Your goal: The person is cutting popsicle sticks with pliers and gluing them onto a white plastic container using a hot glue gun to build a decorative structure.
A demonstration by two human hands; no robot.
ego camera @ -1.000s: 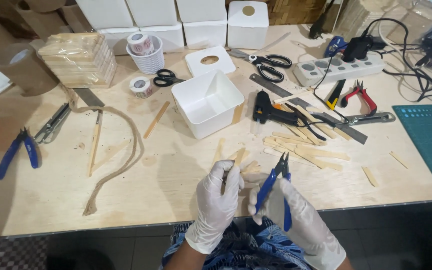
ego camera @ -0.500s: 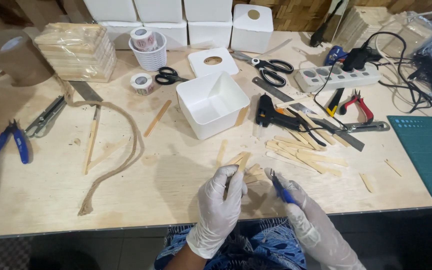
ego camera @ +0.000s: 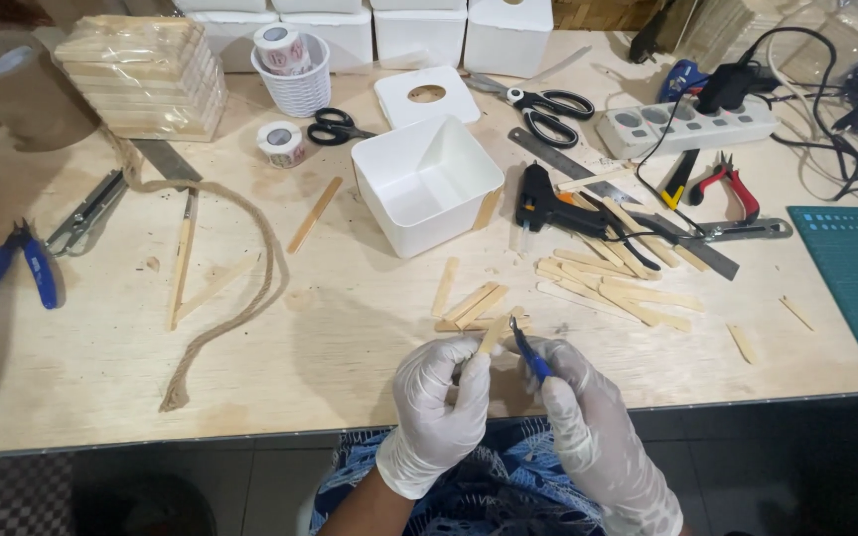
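Tabletop [ego camera: 350, 328]: hands have closed, cutter [ego camera: 528, 352] meeting stick [ego camera: 494, 337].

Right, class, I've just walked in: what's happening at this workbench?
A person in white gloves works at the near edge of a wooden table. The left hand holds a flat wooden stick; the right hand holds blue-handled cutters at that stick. More sticks, a white box and a black glue gun lie beyond.

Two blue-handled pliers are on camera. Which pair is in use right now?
The blue-handled cutters in the right hand, jaws at the wooden stick held by the left hand. The other pair lies untouched at the table's far left.
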